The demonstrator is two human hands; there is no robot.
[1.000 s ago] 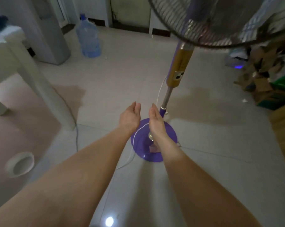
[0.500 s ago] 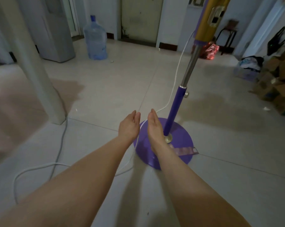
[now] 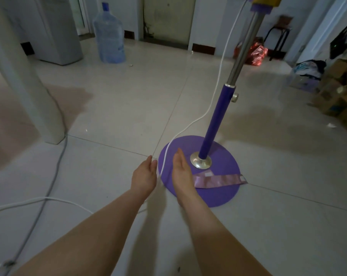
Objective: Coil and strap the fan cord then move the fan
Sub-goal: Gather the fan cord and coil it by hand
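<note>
A standing fan's purple round base (image 3: 224, 192) sits on the tiled floor, with its purple and chrome pole (image 3: 218, 120) rising out of the top of the frame. The white fan cord (image 3: 214, 98) hangs from above, crosses the base's left edge and runs between my two hands. It then loops across the floor to the left. My left hand (image 3: 143, 177) and my right hand (image 3: 181, 172) are flat, palms facing each other, holding nothing. A shiny lilac strap (image 3: 220, 180) lies on the base beside my right hand.
A white table leg (image 3: 29, 92) stands at left with a grey cable (image 3: 55, 176) trailing past it. A blue water jug (image 3: 110, 36) and a grey cabinet (image 3: 57, 30) are at the back. Cardboard boxes (image 3: 336, 92) are piled at right.
The view has dropped lower and closer to the fan's base; the fan head has left the frame. Both hands stay flat and apart, now down by the base with the cord between them.
</note>
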